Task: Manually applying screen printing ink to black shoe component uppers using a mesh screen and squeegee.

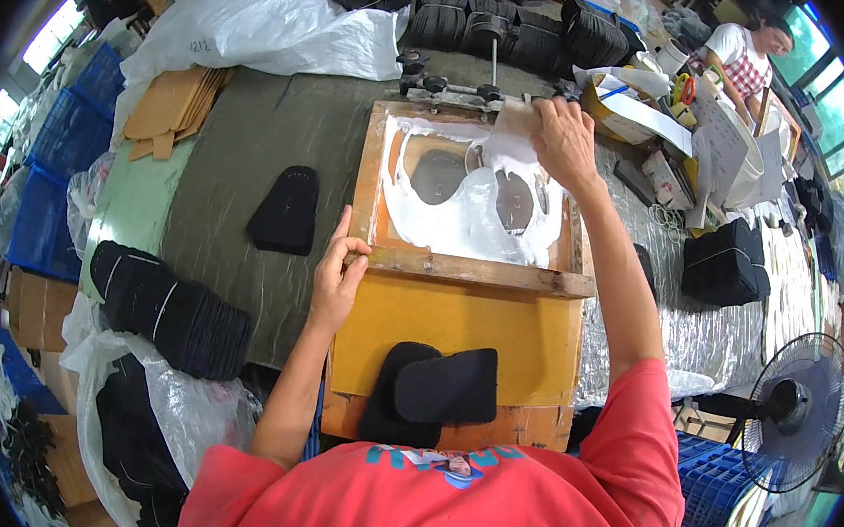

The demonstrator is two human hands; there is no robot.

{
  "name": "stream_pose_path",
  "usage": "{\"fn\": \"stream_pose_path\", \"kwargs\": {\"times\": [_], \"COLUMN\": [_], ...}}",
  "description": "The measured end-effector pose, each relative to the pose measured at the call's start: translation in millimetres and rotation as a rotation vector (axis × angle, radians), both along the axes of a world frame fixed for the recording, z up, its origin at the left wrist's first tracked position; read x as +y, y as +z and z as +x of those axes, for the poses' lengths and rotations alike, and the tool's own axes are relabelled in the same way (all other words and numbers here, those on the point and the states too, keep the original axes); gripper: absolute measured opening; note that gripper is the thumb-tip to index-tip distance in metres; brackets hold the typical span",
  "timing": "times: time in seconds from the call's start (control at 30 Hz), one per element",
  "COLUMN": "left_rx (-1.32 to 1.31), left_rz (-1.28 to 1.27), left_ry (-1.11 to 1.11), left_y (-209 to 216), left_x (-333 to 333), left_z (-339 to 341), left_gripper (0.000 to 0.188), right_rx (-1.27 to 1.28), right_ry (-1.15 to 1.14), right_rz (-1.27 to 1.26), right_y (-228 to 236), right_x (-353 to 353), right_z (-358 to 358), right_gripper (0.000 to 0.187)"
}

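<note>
A wooden screen printing frame (483, 266) lies in front of me, its mesh smeared with thick white ink (454, 226). Two grey shapes show through the mesh. At the frame's near left corner, my left hand (336, 273) grips the wooden edge with curled fingers, the index finger pointing up along it. My right hand (565, 143) is closed on a pale flat squeegee (513, 135) at the far right of the mesh, its lower edge in the ink. Nearer my body, two black fabric pads (446, 387) overlap on the yellow board (367, 323).
Black pads (285, 212) lie left of the frame; a tied stack (170, 306) is farther left. Hinge clamps (447, 91) stand behind the frame. At right are a cluttered box (634, 109), another black bundle (723, 265) and a fan (794, 412). Two people are beyond the table.
</note>
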State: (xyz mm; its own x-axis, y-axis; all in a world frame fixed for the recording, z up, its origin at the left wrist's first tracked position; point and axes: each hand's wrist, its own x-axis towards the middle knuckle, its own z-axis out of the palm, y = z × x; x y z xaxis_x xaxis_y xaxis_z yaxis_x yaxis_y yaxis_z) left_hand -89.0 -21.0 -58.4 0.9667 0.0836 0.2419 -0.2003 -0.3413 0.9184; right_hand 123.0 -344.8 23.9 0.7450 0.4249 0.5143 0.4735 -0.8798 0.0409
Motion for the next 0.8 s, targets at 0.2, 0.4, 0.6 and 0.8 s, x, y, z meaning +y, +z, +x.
{"fn": "stream_pose_path", "kwargs": {"times": [0.2, 0.4, 0.6, 0.8], "left_rx": [-0.028, 0.045, -0.086, -0.111], "left_rz": [-0.014, -0.075, -0.067, 0.014], "left_ry": [0.029, 0.03, 0.007, 0.051], "left_y": [-4, 4, -3, -6], "left_x": [8, 5, -1, 11], "left_z": [-1, -2, 8, -4], "left_gripper": [0.006, 0.004, 0.005, 0.005], "right_rx": [0.194, 0.603, 0.111, 0.329], "right_ry": [0.137, -0.007, 0.186, 0.419], "right_rz": [0.11, 0.181, 0.21, 0.155], "right_y": [-16, 29, -23, 2], "right_x": [1, 87, 107, 65], "right_z": [-100, -83, -30, -96], "right_gripper": [0.013, 0.013, 0.013, 0.016]}}
